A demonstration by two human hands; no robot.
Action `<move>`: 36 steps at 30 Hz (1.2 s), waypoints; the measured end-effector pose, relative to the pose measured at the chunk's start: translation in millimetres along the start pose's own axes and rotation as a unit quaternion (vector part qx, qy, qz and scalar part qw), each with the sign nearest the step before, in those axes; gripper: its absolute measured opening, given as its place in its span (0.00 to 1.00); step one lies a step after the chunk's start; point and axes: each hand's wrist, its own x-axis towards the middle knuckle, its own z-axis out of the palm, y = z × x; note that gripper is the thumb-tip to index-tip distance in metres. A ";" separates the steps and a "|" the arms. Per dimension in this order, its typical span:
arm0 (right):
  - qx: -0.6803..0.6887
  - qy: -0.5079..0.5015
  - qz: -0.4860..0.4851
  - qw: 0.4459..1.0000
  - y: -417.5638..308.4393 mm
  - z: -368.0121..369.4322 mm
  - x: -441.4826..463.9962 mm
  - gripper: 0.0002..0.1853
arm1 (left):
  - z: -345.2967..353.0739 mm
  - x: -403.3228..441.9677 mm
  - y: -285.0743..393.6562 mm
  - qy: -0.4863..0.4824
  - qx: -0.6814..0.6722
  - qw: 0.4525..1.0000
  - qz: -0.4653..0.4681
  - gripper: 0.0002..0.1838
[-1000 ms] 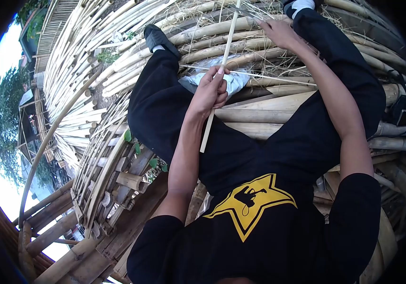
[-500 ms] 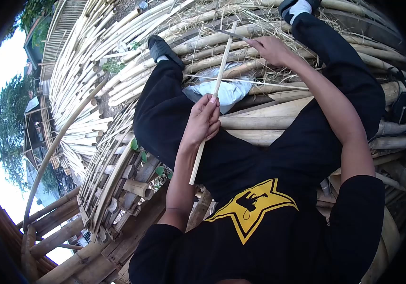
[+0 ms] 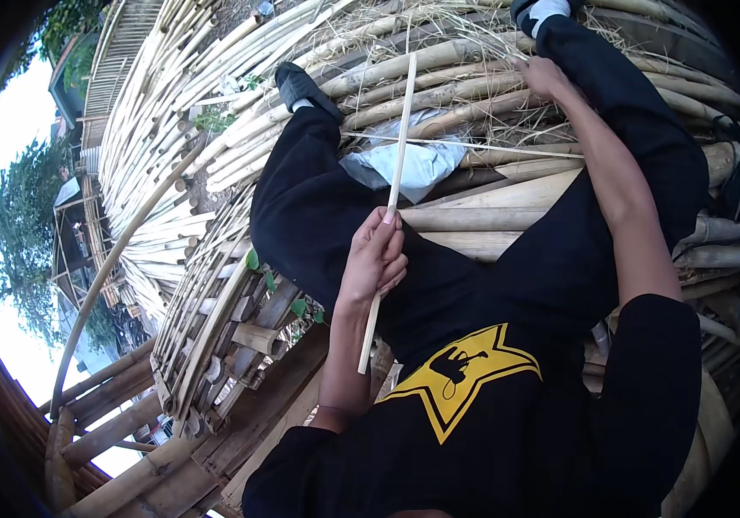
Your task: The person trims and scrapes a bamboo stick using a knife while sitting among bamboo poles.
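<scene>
Step in hand: the left hand [image 3: 374, 259] is steadying the strip [image 3: 402, 147] while the right hand [image 3: 548, 79] is staying well apart from it; reads as a pause between strokes, my judgement.
Left hand: fingers are curling round the strip, thumb pressing along its top.
Right hand: seems to be closing on something thin; cannot tell what, it is blending into the straw [image 3: 482, 43].
Next move: would be calling for a firm left pinch, and the right hand coming to the strip.
Strip position: slanting up from near the shirt [image 3: 482, 414], passing over the bag [image 3: 426, 168], its far end showing against the poles [image 3: 474, 217].
Strip look: pale, slim, straight, flat-sided; fine surface marks are not showing.
</scene>
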 end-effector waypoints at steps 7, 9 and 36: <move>0.201 0.001 -0.026 0.979 -65.5 9.4 -2.5 0.42 | -25.3 6.6 -3.7 0.006 0.000 1.000 0.005 0.11; 0.347 -0.124 0.009 0.930 -108.0 3.8 -28.6 0.39 | -13.9 14.7 -6.0 -0.019 0.004 1.000 -0.003 0.11; 0.105 -0.049 -0.226 0.967 -147.5 -18.7 -113.3 0.22 | 22.2 122.0 47.6 0.013 0.193 0.968 0.161 0.11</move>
